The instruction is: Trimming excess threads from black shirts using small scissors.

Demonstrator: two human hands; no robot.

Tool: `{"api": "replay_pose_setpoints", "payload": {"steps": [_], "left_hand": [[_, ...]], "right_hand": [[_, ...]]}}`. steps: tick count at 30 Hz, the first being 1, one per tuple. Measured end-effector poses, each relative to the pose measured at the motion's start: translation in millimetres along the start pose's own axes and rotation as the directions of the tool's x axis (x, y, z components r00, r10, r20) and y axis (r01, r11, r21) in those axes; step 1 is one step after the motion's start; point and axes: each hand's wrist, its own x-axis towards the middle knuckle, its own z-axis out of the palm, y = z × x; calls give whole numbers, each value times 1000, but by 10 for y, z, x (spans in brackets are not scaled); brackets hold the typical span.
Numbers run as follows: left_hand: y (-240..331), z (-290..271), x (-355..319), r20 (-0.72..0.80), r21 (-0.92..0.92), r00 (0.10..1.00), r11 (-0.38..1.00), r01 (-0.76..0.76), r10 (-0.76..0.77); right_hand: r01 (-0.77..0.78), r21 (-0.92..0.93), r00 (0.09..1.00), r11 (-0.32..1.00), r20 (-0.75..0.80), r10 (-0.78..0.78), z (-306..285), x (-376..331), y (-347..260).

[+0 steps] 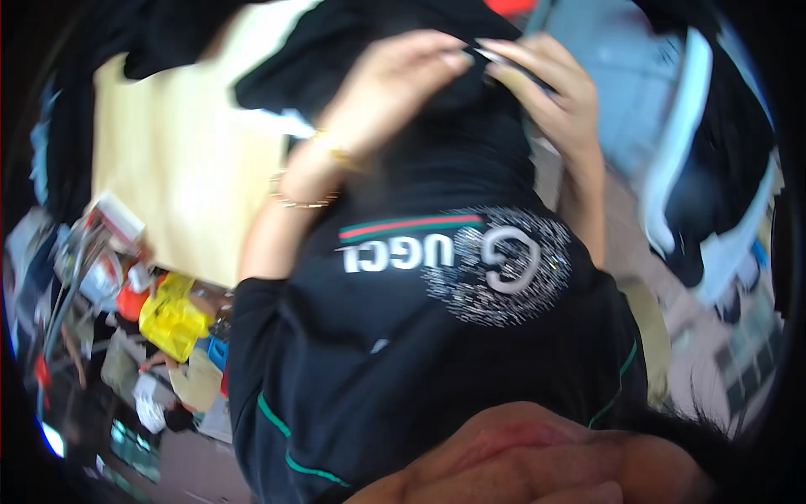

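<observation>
Gripping the far edge of a black garment, both hands are seen at the top of the view. The left hand is curled over the fabric with its fingers closed on a fold, a gold bracelet showing at the wrist. The right hand meets it from the right, its fingertips pinched on the same edge, so that the two hands nearly touch.

The garment hangs from that far edge toward the near side and fills the middle of the view. A white printed patch and a red and green stripe lie across its middle, and thin green piping is seen along its near seams. Its far part lies over a pale yellow table, which is uncovered at the left.

The cloth is judged to be soft, light and limp: it sags and creases wherever it is not held, and no stiffness is shown. It should not slip readily, yet it will bunch if taken at one point only. A hold at two spread points along a hem or seam is judged best, with the printed patch left unpinched.

A yellow bag and blurred clutter lie at the near left. More dark cloth with pale trim lies at the right.
</observation>
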Motion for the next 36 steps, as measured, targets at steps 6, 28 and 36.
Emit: {"api": "replay_pose_setpoints", "payload": {"steps": [6,28,36], "left_hand": [[-94,248,152,41,283,930,888,-362,366],[158,-6,-49,-58,-293,996,955,49,-69],[98,-41,6,-91,-314,996,950,-7,-23]], "right_hand": [[-468,228,882,854,54,469,-21,-229,255],[-201,383,904,902,-283,322,-87,89,370],[9,27,998,1000,-70,-7,-118,85,-105]]}}
